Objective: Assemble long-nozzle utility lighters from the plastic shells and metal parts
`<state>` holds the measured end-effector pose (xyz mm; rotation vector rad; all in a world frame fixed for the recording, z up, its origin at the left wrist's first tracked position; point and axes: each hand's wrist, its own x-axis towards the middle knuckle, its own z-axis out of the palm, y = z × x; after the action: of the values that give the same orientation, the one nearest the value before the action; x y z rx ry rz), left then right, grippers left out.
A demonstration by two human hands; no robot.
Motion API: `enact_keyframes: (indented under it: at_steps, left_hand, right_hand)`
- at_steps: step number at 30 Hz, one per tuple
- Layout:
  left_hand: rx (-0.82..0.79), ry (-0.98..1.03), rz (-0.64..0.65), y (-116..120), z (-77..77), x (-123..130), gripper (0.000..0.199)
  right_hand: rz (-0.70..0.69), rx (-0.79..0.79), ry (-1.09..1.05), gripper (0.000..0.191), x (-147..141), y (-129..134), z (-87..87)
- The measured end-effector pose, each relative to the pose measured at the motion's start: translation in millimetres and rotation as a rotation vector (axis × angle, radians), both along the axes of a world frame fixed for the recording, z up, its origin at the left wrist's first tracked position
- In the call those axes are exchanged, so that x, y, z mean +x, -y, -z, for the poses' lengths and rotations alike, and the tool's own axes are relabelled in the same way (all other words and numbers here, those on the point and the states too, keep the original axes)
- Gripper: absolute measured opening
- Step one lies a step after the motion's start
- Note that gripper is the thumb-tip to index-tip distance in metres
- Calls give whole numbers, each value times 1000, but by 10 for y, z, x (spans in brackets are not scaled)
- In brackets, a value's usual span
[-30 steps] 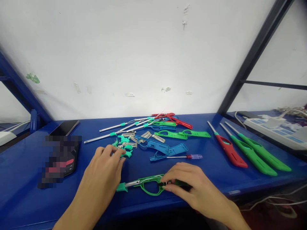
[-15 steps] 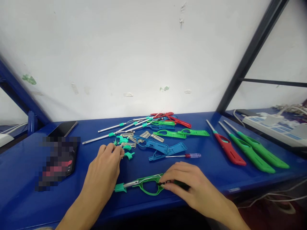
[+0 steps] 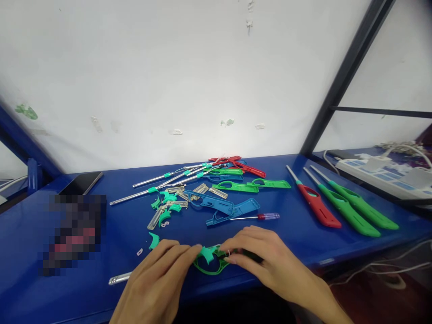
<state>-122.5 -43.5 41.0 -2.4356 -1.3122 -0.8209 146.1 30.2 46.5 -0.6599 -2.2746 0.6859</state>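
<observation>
A green lighter shell (image 3: 211,271) with a loop lies at the table's front edge, its metal tube (image 3: 119,279) sticking out to the left beneath my left hand. My left hand (image 3: 162,274) pinches a small teal trigger piece (image 3: 208,254) over the loop. On the shell's right part, my right hand (image 3: 258,252) is closed, its thumb and index finger together around the shell and a small dark part there. That dark part is mostly hidden by the fingers.
Teal triggers (image 3: 169,196), clear tanks (image 3: 218,193), blue shells (image 3: 216,204) and metal tubes (image 3: 151,181) lie behind my hands. A screwdriver (image 3: 268,216) is beside them. Red (image 3: 319,207) and green lighters (image 3: 351,211) lie right; a phone (image 3: 81,183) left.
My left hand has come from the pile of parts to the green shell, bringing a teal trigger piece. My right hand has stayed at the shell. The view has shifted slightly.
</observation>
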Motion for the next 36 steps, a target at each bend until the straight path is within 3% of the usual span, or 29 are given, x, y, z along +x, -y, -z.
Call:
enact_keyframes:
  at_steps: [8, 17, 30, 36]
  left_hand:
    - [-63, -99, -11, 43, 137, -3, 51]
    - [59, 9, 29, 11, 102, 122, 38]
    - [20, 123, 52, 21, 209, 163, 34]
    - [22, 38, 130, 30, 194, 154, 29]
  right_hand:
    - [-21, -30, 17, 18, 12, 13, -17]
    - [-29, 8, -54, 18, 16, -4, 24]
    - [-37, -73, -202, 10, 7, -20, 19]
    - [-20, -138, -255, 10, 12, -40, 33]
